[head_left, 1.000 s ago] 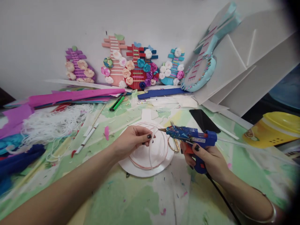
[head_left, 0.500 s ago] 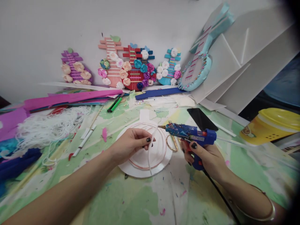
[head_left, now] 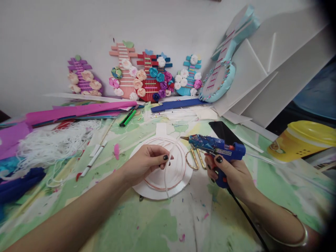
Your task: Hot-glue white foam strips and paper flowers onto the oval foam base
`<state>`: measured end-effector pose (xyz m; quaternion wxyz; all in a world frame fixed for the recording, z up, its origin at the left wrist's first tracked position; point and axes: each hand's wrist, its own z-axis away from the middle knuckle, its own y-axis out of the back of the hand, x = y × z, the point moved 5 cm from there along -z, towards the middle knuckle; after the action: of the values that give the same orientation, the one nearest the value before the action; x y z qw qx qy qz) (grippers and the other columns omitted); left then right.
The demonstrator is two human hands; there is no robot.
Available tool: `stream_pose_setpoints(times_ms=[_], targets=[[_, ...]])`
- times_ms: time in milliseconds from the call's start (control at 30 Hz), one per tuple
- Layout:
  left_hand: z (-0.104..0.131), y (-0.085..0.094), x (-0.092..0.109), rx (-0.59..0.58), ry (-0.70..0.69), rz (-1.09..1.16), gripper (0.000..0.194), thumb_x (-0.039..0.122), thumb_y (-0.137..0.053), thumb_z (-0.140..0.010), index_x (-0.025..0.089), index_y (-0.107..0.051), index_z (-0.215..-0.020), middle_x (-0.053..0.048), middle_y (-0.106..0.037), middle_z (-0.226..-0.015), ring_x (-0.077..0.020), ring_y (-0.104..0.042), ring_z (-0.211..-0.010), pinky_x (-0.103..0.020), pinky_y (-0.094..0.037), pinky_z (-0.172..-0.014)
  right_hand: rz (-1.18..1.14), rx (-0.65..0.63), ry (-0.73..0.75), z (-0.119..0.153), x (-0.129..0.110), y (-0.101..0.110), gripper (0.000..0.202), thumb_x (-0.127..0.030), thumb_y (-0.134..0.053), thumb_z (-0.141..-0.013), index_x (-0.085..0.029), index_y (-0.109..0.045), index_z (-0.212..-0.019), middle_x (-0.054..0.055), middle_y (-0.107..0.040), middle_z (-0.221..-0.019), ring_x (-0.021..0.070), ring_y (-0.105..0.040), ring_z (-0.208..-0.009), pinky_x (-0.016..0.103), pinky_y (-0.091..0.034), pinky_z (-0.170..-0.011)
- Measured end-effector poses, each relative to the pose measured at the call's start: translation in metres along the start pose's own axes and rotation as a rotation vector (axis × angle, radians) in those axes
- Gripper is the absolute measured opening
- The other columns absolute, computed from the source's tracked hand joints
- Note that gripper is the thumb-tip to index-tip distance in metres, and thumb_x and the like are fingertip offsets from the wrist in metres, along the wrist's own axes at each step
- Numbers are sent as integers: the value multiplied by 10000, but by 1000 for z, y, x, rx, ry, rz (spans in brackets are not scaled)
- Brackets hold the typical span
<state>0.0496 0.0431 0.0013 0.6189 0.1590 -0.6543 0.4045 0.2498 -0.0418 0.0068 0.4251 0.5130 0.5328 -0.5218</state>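
In the head view, I judge that I am at a gluing step: the fingers of my left hand [head_left: 147, 162] are pinched together on a thin white strip [head_left: 165, 178], which curves over the round white cutout [head_left: 157, 195] lying on the bench [head_left: 147, 224]. My right hand [head_left: 237, 176] has its fingers closed around the grip of the blue hot glue gun [head_left: 210, 141]; I cannot tell how hard the trigger is pressed. The nozzle [head_left: 184, 138] points left, close to the strip's upper end, though I cannot make out any fresh glue. The next move, as I see it, calls for a steady pinch and a tip kept clear of my fingertips. Gold-handled scissors [head_left: 194, 158] lie just beside the cutout, below the gun.
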Motion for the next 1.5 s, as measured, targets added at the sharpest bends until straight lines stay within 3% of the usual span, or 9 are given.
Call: stream_pose_setpoints(times_ms=[533,800,1000,1267,1500], targets=[[-1,-2,-1,4,-7,27,126,206,-772,-678,106,-726,-738,-26,-618,-649,-37,-516,-552,-128,-394,-543,-18,39,37,-3,-4,2,329,-474,-633,-794,-173,-512,-741,-20,-459,-671,79,-425,-486,248,-334,-462],[-1,-3,0,-6,-29,40,127,198,-762,-686,93,-720,-745,-28,-614,-643,-47,-521,-557,-138,-402,-547,75,-187,31,5,5,-4,335,-470,-548,-859,-169,-542,-713,-13,-449,-561,115,-408,-529,266,-313,-491],[1,-6,1,-2,2,57,143,198,-777,-662,89,-717,-733,-28,-605,-603,-54,-520,-538,-145,-404,-537,123,-173,98,3,-2,-5,373,-456,-505,-887,-172,-499,-645,-10,-441,-549,114,-417,-517,271,-295,-488],[-2,-4,2,9,-31,87,122,181,-767,-675,87,-715,-732,-32,-627,-674,-45,-519,-551,-141,-400,-538,206,-153,14,8,11,0,403,-498,-516,-864,-170,-501,-630,10,-474,-581,125,-421,-536,268,-306,-479],[0,-5,2,6,-18,65,135,192,-769,-673,85,-715,-735,-28,-604,-623,-56,-508,-544,-161,-393,-535,269,-129,60,5,5,-1,403,-467,-490,-888,-177,-470,-609,-3,-449,-579,116,-417,-531,269,-323,-493]])
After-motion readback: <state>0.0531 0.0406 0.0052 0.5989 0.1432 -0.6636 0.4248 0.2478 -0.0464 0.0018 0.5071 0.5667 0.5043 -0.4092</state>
